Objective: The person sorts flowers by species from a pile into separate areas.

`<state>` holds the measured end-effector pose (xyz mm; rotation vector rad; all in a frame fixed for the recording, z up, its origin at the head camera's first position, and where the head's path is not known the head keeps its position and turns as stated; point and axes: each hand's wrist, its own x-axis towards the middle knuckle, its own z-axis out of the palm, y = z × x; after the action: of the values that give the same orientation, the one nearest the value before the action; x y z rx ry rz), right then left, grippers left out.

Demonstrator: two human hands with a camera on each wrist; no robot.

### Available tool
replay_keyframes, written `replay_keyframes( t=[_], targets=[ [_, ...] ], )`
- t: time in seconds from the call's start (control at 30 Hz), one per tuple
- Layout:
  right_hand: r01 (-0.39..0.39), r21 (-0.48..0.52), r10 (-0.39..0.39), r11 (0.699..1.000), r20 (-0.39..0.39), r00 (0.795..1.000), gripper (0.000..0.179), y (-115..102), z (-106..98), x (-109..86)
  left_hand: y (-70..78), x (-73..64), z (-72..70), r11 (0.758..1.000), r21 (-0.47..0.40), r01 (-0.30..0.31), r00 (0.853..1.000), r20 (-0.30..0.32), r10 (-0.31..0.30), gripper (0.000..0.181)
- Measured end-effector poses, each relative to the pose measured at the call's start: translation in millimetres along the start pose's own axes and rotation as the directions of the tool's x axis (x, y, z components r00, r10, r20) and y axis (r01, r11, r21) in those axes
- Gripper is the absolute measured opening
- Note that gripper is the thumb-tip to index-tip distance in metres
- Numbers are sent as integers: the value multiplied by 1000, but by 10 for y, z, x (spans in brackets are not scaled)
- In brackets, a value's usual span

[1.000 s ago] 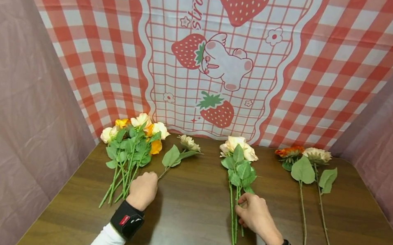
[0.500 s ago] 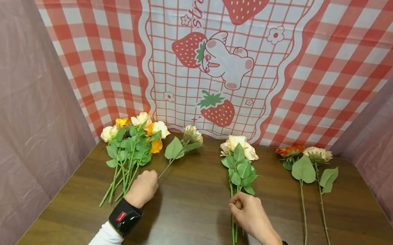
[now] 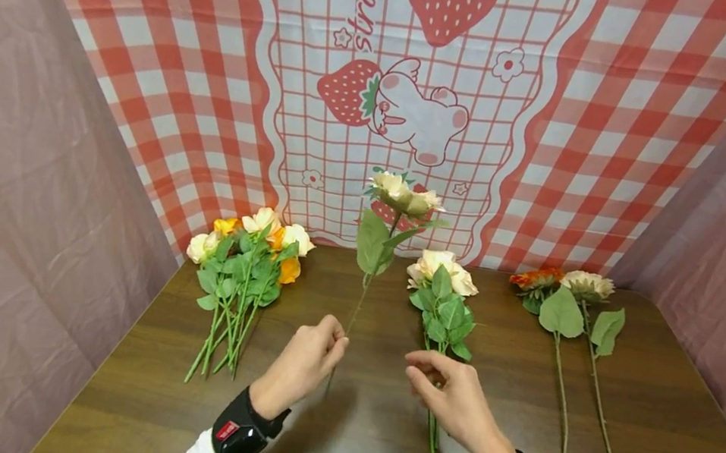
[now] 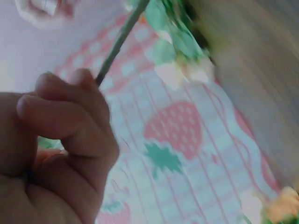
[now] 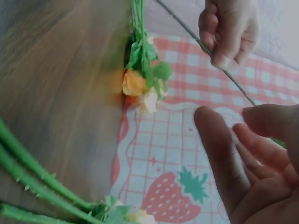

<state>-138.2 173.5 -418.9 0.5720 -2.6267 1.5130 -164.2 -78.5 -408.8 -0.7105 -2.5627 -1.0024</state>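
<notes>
My left hand (image 3: 300,364) pinches the thin stem of a cream flower (image 3: 404,195), which stands up from the fingers and leans slightly right, with green leaves under its head. In the left wrist view the stem (image 4: 122,39) comes out past curled fingers. My right hand (image 3: 463,404) holds nothing. Its thumb and fingers are apart and loosely bent, over the stems of a small bunch of cream roses (image 3: 443,271). Seen from the right wrist, the left hand (image 5: 231,32) and its stem are just beyond the right fingertips (image 5: 208,116).
A bunch of orange and cream roses (image 3: 240,271) lies on the left of the brown wooden table (image 3: 171,431). On the right lie an orange flower (image 3: 535,280) and another cream flower (image 3: 588,287) with long stems. A red checked strawberry cloth (image 3: 182,80) hangs behind.
My left hand has lifted the cream flower from beside the left bunch, bringing it right and more upright. The right hand has moved slightly left from the rose stems, its fingers spreading.
</notes>
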Motion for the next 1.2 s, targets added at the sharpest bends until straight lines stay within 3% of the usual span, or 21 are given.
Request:
replay_keyframes(
  t=[0.13, 0.27, 0.47, 0.67, 0.83, 0.9, 1.0, 1.1, 1.2],
  targets=[
    [102, 76, -98, 992, -54, 994, 26, -85, 37, -38, 190, -38, 97, 993, -91, -69, 997, 11, 70, 9],
    [218, 101, -205, 971, -128, 970, 28, -137, 104, -69, 296, -86, 192, 978, -166, -127, 990, 44, 136, 8],
    [255, 133, -229, 958, -181, 956, 16, -185, 187, -115, 388, -130, 310, 962, -212, -170, 976, 96, 194, 10],
    [311, -29, -305, 950, -307, 902, 18, -216, 35, -81, 400, -117, 294, 962, -241, -129, 971, 166, 172, 9],
    [210, -197, -277, 958, -426, 861, 15, -147, -390, -28, 373, -94, 217, 967, -243, -72, 976, 184, 119, 15],
    [143, -265, -258, 954, -472, 843, 16, -75, -601, -22, 358, -90, 195, 968, -240, -69, 977, 178, 114, 16],
    [18, -360, -214, 933, -514, 831, 14, 78, -922, -44, 337, -88, 176, 968, -241, -63, 978, 178, 108, 16],
    [-123, -431, -140, 894, -528, 837, 17, 264, -1207, -110, 323, -89, 166, 969, -242, -55, 978, 181, 101, 16],
    [-279, -465, 2, 840, -511, 860, 24, 470, -1470, -213, 317, -88, 166, 969, -240, -52, 978, 185, 99, 16]
  ],
)
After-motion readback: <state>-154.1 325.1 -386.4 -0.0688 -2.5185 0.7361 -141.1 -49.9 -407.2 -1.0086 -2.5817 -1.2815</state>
